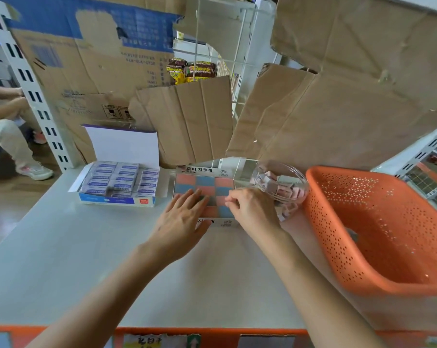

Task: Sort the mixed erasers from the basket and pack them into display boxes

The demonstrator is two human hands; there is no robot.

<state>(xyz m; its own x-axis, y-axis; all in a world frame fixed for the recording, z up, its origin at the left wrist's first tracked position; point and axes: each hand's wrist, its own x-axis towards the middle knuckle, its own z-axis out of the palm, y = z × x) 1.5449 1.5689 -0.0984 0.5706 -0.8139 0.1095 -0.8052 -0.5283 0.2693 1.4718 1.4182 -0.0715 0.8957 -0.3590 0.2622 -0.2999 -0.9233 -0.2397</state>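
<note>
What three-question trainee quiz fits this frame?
1. What stands between the checkered eraser box and the orange basket?
2. True or false: the orange basket holds a heap of erasers.
3. The left hand lies flat on: A the checkered eraser box; B the clear bowl; C the orange basket.
Key: 1 the clear bowl; 2 false; 3 A.
</note>
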